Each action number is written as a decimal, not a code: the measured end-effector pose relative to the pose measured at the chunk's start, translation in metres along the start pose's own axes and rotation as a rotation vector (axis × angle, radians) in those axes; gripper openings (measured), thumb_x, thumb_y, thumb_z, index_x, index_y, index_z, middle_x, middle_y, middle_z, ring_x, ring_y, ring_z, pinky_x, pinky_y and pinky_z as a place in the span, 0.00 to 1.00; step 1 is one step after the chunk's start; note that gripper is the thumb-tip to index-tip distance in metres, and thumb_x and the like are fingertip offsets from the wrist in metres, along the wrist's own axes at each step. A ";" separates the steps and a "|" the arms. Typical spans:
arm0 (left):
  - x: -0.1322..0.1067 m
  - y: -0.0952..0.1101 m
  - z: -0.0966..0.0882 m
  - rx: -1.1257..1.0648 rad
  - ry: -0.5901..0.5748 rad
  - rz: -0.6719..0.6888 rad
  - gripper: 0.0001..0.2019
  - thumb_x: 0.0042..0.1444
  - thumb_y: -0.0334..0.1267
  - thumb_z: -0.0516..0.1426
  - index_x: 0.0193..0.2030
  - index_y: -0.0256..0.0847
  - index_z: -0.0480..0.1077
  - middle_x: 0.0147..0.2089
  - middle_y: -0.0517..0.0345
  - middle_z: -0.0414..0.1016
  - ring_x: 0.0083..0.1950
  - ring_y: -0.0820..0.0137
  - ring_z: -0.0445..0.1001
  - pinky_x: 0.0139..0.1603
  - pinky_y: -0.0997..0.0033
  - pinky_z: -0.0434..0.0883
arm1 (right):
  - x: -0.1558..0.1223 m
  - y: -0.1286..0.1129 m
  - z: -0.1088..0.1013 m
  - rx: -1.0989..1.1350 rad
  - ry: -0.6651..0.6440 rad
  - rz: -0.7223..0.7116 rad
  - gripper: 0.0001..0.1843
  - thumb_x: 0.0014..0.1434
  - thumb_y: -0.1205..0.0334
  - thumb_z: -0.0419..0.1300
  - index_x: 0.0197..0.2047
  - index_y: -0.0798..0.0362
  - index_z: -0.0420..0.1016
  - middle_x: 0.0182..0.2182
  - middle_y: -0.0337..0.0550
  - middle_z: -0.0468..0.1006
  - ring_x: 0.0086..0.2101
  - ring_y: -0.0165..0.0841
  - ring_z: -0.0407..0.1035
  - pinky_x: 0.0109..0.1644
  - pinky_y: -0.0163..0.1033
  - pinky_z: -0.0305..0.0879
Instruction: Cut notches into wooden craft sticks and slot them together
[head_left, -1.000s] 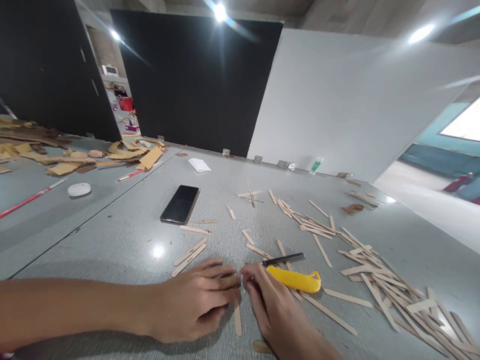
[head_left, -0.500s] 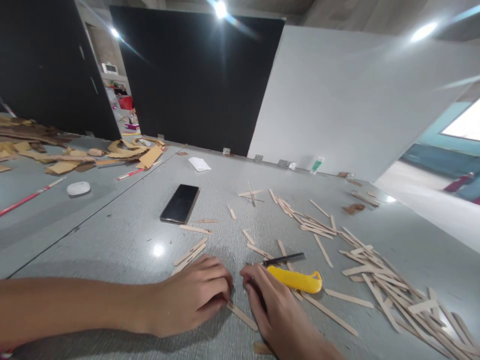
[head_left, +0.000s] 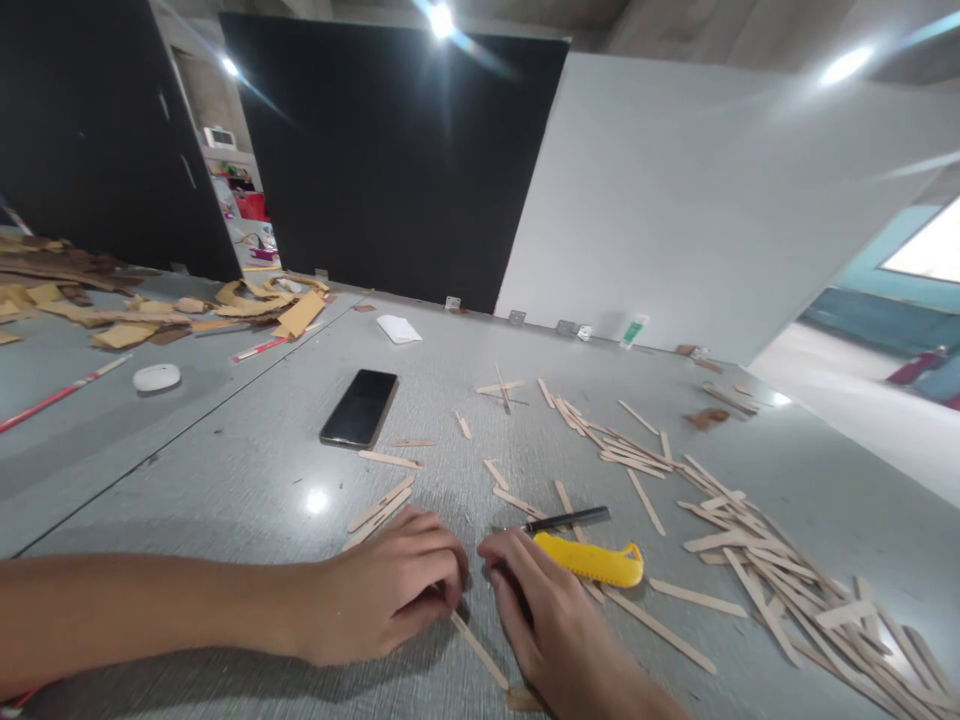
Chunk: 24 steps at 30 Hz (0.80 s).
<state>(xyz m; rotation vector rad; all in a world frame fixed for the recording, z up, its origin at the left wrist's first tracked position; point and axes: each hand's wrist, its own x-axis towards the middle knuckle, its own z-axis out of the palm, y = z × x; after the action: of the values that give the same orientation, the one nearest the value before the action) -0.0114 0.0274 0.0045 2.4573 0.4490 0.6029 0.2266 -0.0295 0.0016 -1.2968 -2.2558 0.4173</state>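
My left hand [head_left: 394, 590] is closed, thumb and fingers pinched at the near end of a wooden craft stick [head_left: 481, 652]. The stick slants down to the right, between my two hands, near the tabletop. My right hand [head_left: 551, 615] rests just right of it, fingers bent and tips drawn together; what they may hold is hidden. Touching or close by the right knuckles is a yellow utility knife [head_left: 592, 560]. Behind the knife lies a thin black-handled tool [head_left: 568, 518], its left end partly covered by the fingers. Two notched craft sticks [head_left: 381, 505] lie beyond my left hand.
A large pile of craft sticks [head_left: 795, 570] spreads on the right. A black phone [head_left: 360, 408] lies behind my left hand, with a white case [head_left: 157, 377] farther left. Cardboard scraps [head_left: 150, 310] cover the far left. Black [head_left: 397, 160] and white panels [head_left: 675, 200] stand behind.
The craft stick between my hands has turned slightly to a steeper slant, its lower end shifting down and left. Both hands have barely moved.
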 end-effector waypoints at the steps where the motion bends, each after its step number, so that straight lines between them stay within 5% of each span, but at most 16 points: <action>1: -0.001 0.000 0.000 -0.001 -0.005 -0.001 0.09 0.66 0.23 0.58 0.42 0.43 0.68 0.45 0.59 0.75 0.51 0.65 0.70 0.56 0.66 0.65 | 0.000 -0.001 0.000 -0.007 0.006 -0.006 0.13 0.74 0.73 0.46 0.49 0.45 0.66 0.41 0.40 0.74 0.38 0.37 0.74 0.44 0.44 0.72; 6: -0.007 -0.001 0.002 -0.012 0.029 -0.037 0.08 0.72 0.25 0.49 0.44 0.44 0.62 0.43 0.57 0.71 0.44 0.67 0.69 0.48 0.68 0.68 | -0.002 0.001 0.000 -0.076 0.108 -0.045 0.14 0.73 0.74 0.48 0.52 0.45 0.65 0.45 0.41 0.75 0.43 0.36 0.74 0.48 0.41 0.72; 9: -0.011 -0.001 0.004 -0.030 0.084 -0.066 0.08 0.74 0.28 0.46 0.45 0.44 0.59 0.41 0.58 0.71 0.40 0.69 0.69 0.44 0.70 0.68 | -0.004 0.008 0.001 -0.192 0.287 -0.005 0.16 0.72 0.75 0.48 0.55 0.47 0.64 0.52 0.49 0.72 0.51 0.45 0.69 0.54 0.54 0.67; 12: -0.014 -0.002 0.004 -0.038 0.111 -0.068 0.07 0.76 0.30 0.46 0.46 0.45 0.60 0.42 0.60 0.71 0.41 0.69 0.69 0.46 0.70 0.68 | -0.005 0.016 0.004 -0.296 0.384 0.068 0.14 0.70 0.75 0.49 0.51 0.48 0.65 0.47 0.50 0.73 0.45 0.49 0.67 0.48 0.59 0.63; 18: -0.010 -0.005 0.004 -0.030 0.143 -0.011 0.09 0.75 0.27 0.45 0.48 0.44 0.62 0.44 0.57 0.71 0.45 0.68 0.69 0.51 0.68 0.68 | 0.003 0.019 0.004 -0.283 0.329 0.097 0.13 0.69 0.76 0.49 0.49 0.48 0.64 0.43 0.47 0.72 0.42 0.45 0.68 0.45 0.53 0.67; 24: -0.005 -0.007 0.005 -0.003 0.156 0.009 0.11 0.68 0.22 0.50 0.45 0.42 0.66 0.44 0.56 0.74 0.46 0.66 0.71 0.51 0.66 0.67 | -0.003 0.025 -0.042 -0.289 0.120 0.106 0.08 0.65 0.70 0.56 0.43 0.48 0.71 0.43 0.49 0.75 0.41 0.48 0.70 0.45 0.55 0.68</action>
<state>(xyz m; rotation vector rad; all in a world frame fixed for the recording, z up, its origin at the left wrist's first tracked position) -0.0138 0.0285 -0.0047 2.4200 0.4984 0.8024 0.2692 -0.0186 0.0232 -1.5451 -2.2114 0.0470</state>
